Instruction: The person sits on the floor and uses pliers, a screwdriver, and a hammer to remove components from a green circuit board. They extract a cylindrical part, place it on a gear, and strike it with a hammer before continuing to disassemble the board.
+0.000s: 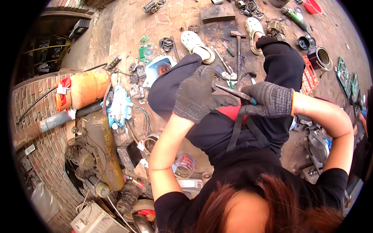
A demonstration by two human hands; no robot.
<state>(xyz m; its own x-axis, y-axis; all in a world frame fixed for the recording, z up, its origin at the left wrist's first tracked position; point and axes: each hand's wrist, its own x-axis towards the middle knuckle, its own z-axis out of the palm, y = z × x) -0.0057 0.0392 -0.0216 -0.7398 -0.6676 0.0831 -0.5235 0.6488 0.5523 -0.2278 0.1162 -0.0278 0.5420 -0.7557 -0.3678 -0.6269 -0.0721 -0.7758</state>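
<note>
Both of my hands wear dark grey knitted gloves and are over my lap. My right hand (268,100) is closed round a slim hand tool (232,91) with a pointed metal end and a dark, blue-ended handle; its exact kind is unclear. The tool's tip points left, toward my left hand (196,95). The left fingers are curled, with the thumb stretched toward the tool. A small dark bit shows by those fingers, too hidden to name. Beneath the hands lies a red patch (229,112) with dark straps.
On the paving ahead lie a hammer (239,50), a metal block (217,13) and a green angle grinder (294,19). A white basin (152,79) is by my left leg. Farther left lies an orange gas cylinder (87,88). An open green tool case (345,79) is at the right.
</note>
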